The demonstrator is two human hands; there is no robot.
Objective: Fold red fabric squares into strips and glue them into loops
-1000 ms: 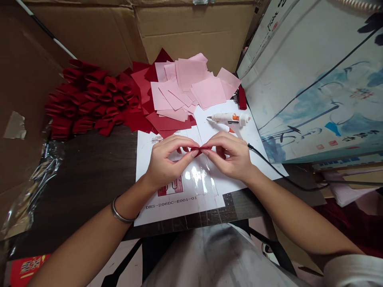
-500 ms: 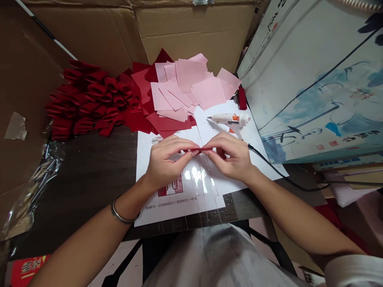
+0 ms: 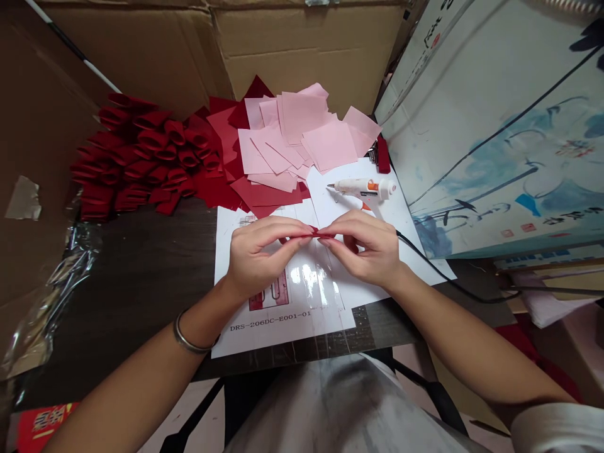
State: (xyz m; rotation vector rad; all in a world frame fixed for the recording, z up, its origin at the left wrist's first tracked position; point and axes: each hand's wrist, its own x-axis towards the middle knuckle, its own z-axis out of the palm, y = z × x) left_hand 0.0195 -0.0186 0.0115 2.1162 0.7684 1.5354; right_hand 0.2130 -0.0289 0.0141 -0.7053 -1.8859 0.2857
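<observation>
My left hand (image 3: 257, 251) and my right hand (image 3: 365, 245) meet over a white printed sheet (image 3: 283, 324), fingertips pinched together on a small folded red paper piece (image 3: 317, 233). Most of that piece is hidden by my fingers. Just beyond my right hand lies a white and orange glue gun (image 3: 365, 187), its black cord (image 3: 443, 277) running off to the right. Loose pink paper squares (image 3: 302, 135) lie behind it over dark red squares (image 3: 257, 192). A heap of rolled red paper pieces (image 3: 141, 160) sits at the back left.
Cardboard walls (image 3: 292, 44) close off the back and left. A large painted white box (image 3: 495, 126) stands at the right. Crumpled clear plastic (image 3: 56, 283) lies at the left edge of the dark table (image 3: 141, 277). A metal bangle (image 3: 186, 340) is on my left wrist.
Both hands stay in place, pinching the red piece; my left fingers have shifted slightly left along it. Nothing else has moved.
</observation>
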